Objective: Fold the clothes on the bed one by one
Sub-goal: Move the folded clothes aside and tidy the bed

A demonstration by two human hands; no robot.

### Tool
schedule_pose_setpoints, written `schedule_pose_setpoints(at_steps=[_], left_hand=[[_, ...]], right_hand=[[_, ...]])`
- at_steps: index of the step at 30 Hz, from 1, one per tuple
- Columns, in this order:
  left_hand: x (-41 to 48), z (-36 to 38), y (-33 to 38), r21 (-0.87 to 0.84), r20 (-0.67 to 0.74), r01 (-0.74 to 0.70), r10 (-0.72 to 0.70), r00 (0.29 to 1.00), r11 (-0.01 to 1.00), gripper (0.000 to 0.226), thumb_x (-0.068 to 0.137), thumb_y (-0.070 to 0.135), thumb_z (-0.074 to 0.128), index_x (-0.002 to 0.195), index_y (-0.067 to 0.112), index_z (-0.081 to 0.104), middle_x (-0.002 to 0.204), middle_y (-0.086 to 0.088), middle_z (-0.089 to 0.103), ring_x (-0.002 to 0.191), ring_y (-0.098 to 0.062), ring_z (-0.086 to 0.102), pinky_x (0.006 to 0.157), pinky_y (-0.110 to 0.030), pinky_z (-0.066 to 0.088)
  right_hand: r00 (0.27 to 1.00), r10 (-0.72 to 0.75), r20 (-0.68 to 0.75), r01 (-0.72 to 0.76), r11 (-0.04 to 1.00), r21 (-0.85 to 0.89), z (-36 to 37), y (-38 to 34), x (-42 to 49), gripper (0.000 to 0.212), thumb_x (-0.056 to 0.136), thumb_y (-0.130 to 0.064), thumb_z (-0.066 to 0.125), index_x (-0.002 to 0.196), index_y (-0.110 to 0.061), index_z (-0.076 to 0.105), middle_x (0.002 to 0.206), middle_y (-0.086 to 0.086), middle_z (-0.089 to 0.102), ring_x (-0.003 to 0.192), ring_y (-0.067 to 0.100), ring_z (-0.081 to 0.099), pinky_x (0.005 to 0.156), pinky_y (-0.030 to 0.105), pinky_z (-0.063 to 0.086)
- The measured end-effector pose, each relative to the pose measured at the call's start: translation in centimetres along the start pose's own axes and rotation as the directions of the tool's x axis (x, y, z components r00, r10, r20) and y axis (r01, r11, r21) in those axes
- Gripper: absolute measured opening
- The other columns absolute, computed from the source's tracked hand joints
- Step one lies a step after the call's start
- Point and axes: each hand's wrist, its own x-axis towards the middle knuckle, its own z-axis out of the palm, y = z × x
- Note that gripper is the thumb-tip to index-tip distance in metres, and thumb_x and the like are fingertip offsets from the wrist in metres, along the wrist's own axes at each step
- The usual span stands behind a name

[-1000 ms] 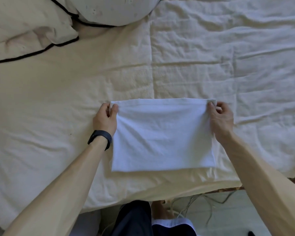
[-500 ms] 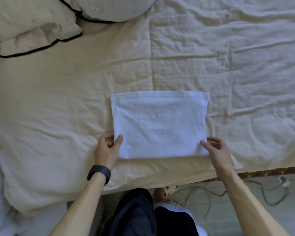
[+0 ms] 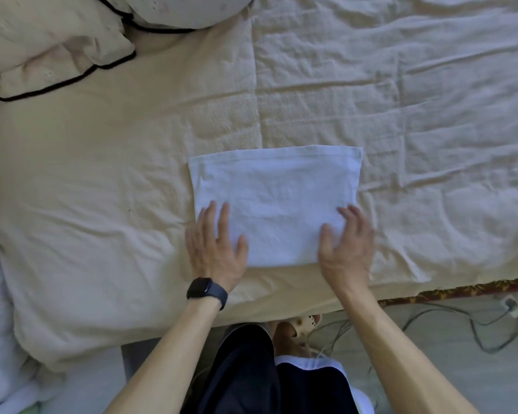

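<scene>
A folded white cloth (image 3: 275,201) lies flat as a neat rectangle on the cream bed (image 3: 102,189), close to the near edge and a little right of the middle of the view. Its long sides run left to right, and its surface shows only faint creases.

The left hand (image 3: 214,249) rests palm down on the cloth's near left corner. Its fingers (image 3: 223,216) are straight and slightly spread, pointing toward the far side, with the thumb lying out over the fabric. The outer part of this hand overhangs the cloth's left edge onto the bed cover. A dark watch (image 3: 207,289) sits on that wrist.

The right hand (image 3: 346,249) lies over the near right corner in the same manner, flat and open with nothing gripped. It is somewhat blurred, so whether every fingertip touches the cloth is hard to say.

At the far left, cream pillows (image 3: 42,46) with dark piping sit at the head of the bed (a paler, rounder one just beside them). Below the bed's near edge, the person's dark shorts (image 3: 245,375) and a pale sandal (image 3: 304,321) show, and cables (image 3: 476,324) trail across the floor at the right.
</scene>
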Motion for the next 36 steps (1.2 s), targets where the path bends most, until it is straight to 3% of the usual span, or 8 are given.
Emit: schedule_pose_setpoints(at_steps=[3,6,12,16,22,28,32,36], left_hand=[[3.0,2.7,2.8,0.103,0.199,-0.236,0.213,0.957,0.966,0.067,0.099,0.053,0.024,0.160,0.028,0.012,0.168,0.001,0.000,0.153,-0.016,-0.003,0.121,-0.052,-0.006],[6.1,4.7,0.5,0.213,0.191,-0.277,0.238,0.952,0.937,0.065,0.099,0.058,0.014,0.159,0.038,0.002,0.167,0.004,-0.011,0.154,-0.015,-0.009,0.120,-0.052,-0.008],[10.7,2.6,-5.0,0.262,0.180,-0.168,0.123,0.976,0.950,0.064,0.097,0.066,0.005,0.155,0.044,-0.015,0.166,0.009,-0.018,0.153,-0.016,-0.016,0.120,-0.056,-0.006],[9.2,3.0,-1.7,0.178,-0.003,-0.026,0.027,1.000,0.984,0.064,0.102,0.057,0.020,0.160,0.035,0.005,0.169,-0.002,-0.002,0.155,-0.025,-0.004,0.120,-0.060,-0.005],[4.5,5.8,6.7,0.037,0.083,-0.142,0.138,0.987,0.989,0.067,0.100,0.056,0.028,0.160,0.033,0.010,0.169,0.002,0.001,0.155,-0.021,-0.001,0.120,-0.054,-0.007],[-0.6,8.0,13.1,0.119,0.261,-0.308,0.270,0.927,0.944,0.074,0.095,0.070,0.021,0.157,0.041,-0.006,0.167,0.004,-0.015,0.152,-0.022,-0.019,0.119,-0.059,-0.012],[-2.6,9.6,18.5,0.222,0.456,-0.367,0.236,0.858,0.903,0.085,0.095,0.074,0.019,0.147,0.032,-0.034,0.161,0.008,-0.032,0.141,-0.014,-0.041,0.110,-0.060,-0.024],[-3.2,9.0,21.6,0.265,0.403,-0.217,0.097,0.910,0.939,0.075,0.104,0.049,0.033,0.156,0.030,-0.017,0.167,0.008,-0.014,0.154,-0.018,-0.010,0.119,-0.058,-0.003]], right_hand=[[0.936,-0.322,0.139,0.342,0.926,-0.160,4.9,-3.1,-0.1,0.059,0.101,-0.039,0.039,0.157,-0.022,0.036,0.168,0.007,0.023,0.156,0.025,0.015,0.123,0.049,0.013],[0.872,-0.431,0.232,0.484,0.828,-0.282,8.2,-1.8,2.9,0.063,0.103,-0.050,0.034,0.162,-0.031,0.023,0.171,0.005,0.009,0.158,0.022,0.005,0.125,0.055,0.001],[0.947,-0.238,0.216,0.312,0.842,-0.441,4.5,3.2,11.7,0.072,0.099,-0.070,0.024,0.161,-0.042,0.000,0.171,0.003,-0.007,0.157,0.023,-0.009,0.122,0.058,-0.011],[0.989,-0.081,0.123,0.123,0.916,-0.383,2.6,3.1,13.1,0.075,0.100,-0.066,0.025,0.163,-0.034,0.000,0.170,0.010,-0.013,0.156,0.026,-0.015,0.122,0.062,-0.009],[0.770,-0.587,0.249,0.637,0.688,-0.347,3.4,6.1,4.9,0.068,0.103,-0.057,0.037,0.162,-0.026,0.025,0.170,0.011,0.009,0.157,0.027,0.011,0.124,0.060,0.010],[0.891,-0.226,0.394,0.408,0.780,-0.475,-3.0,16.6,6.0,0.065,0.103,-0.057,0.014,0.163,-0.036,0.000,0.168,-0.004,-0.020,0.155,0.015,-0.019,0.123,0.054,-0.005],[0.789,-0.333,0.516,0.578,0.686,-0.442,-7.2,19.7,8.7,0.065,0.103,-0.056,0.022,0.163,-0.035,0.007,0.172,0.000,-0.003,0.158,0.018,-0.007,0.124,0.055,-0.006],[0.648,-0.326,0.688,0.707,0.594,-0.384,-10.9,19.6,11.5,0.063,0.105,-0.058,0.020,0.162,-0.039,0.002,0.172,-0.004,-0.004,0.158,0.017,-0.005,0.124,0.057,0.000]])
